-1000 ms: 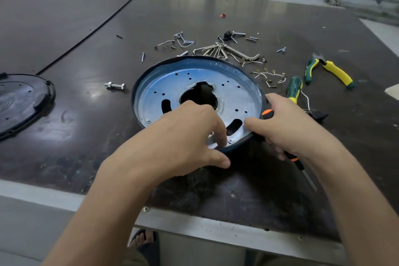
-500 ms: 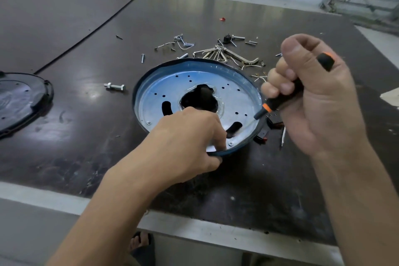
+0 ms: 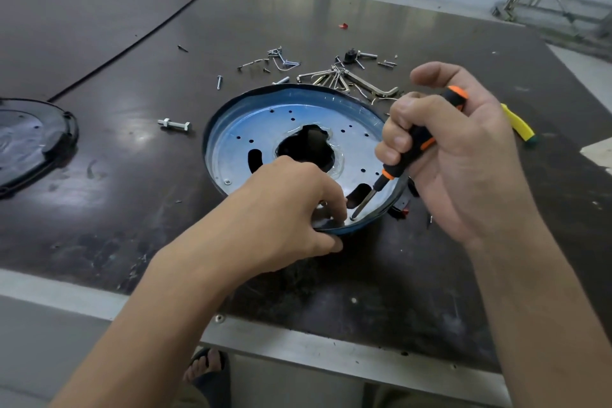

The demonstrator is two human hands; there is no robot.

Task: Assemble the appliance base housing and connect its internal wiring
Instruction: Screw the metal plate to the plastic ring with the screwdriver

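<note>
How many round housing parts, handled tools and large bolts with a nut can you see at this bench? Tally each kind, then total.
Round housing parts: 2 (metal base plate, black cover)
Handled tools: 2 (screwdriver, yellow-handled tool)
Bolts with a nut: 1 (bolt)
Total: 5

A bolt lies alone on the dark table — hex keys and a yellow handle farther back.

You are at a workshop bench: a dark, scuffed worktop with a metal near edge. Loose screws, a bolt and hex keys lie scattered toward its far side.
</note>
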